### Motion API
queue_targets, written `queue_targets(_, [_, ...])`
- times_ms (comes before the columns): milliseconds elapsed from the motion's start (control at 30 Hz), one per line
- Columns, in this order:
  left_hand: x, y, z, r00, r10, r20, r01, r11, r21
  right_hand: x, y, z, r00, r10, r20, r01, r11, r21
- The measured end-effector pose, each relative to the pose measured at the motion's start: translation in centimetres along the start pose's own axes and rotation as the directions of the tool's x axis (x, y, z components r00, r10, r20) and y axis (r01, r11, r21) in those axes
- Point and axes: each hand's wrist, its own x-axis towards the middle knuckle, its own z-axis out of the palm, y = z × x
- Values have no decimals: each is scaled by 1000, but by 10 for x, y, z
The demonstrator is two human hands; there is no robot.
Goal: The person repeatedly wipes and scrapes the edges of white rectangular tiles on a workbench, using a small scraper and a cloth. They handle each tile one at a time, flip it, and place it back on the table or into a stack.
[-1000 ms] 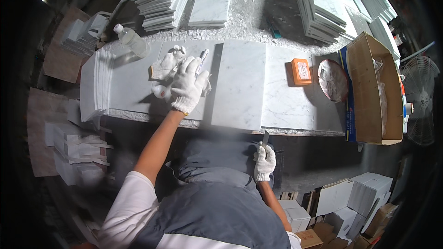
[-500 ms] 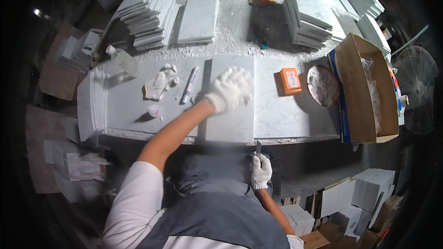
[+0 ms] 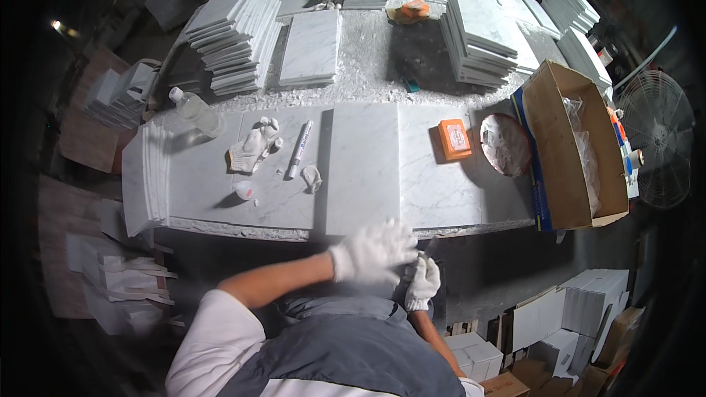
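Observation:
A pale grey-veined stone tile (image 3: pixel 363 165) lies upright-wise on the worktop in front of me, raised above the slabs beside it. At its near edge my left hand (image 3: pixel 373 251), in a white knit glove, is open and blurred by motion, fingers stretched toward the right. Just beyond those fingers, below the table edge, my gloved right hand (image 3: pixel 423 283) is closed on a thin, dark, flat-bladed scraper (image 3: pixel 430 247). Its blade points up and is smeared; the handle is hidden in the glove.
Left of the tile are a spare glove (image 3: pixel 254 145), a marker (image 3: pixel 301 150), a small plastic cup (image 3: pixel 244 190) and a clear bottle (image 3: pixel 195 113). On the right sit an orange box (image 3: pixel 454 140), a round dish (image 3: pixel 505 145) and a cardboard carton (image 3: pixel 566 151). Tile stacks (image 3: pixel 239 33) stand behind.
My left hand has slid from the middle of the tile to its near edge, beside the right hand. The right hand keeps its hold on the scraper, whose blade now tilts more.

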Motion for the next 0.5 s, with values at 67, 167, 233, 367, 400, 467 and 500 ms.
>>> queue_targets(67, [-27, 23, 16, 1000, -18, -1, 18, 972, -234, 2, -2, -4, 989, -60, -133, 38, 986, -163])
queue_targets(167, [-55, 45, 30, 928, -175, -330, 18, 902, -430, 4, -26, -8, 971, -155, -181, 124, 977, -176])
queue_targets(233, [-69, 56, 34, 870, -412, -270, 237, 831, -503, 15, -52, -3, 940, -303, -159, 284, 950, -132])
queue_targets(367, [-80, 59, 38, 772, -551, -317, 457, 827, -326, 53, -121, -5, 956, -290, -51, 290, 957, -2])
queue_targets(400, [-81, 54, 39, 784, -540, -306, 432, 829, -356, 70, -136, -4, 948, -305, -96, 302, 952, -45])
queue_targets(467, [-83, 45, 41, 801, -518, -300, 386, 830, -403, 105, -170, -13, 863, -504, -32, 491, 854, -173])
queue_targets(500, [-84, 41, 41, 808, -505, -304, 363, 832, -419, 122, -186, -19, 827, -563, -2, 538, 792, -289])
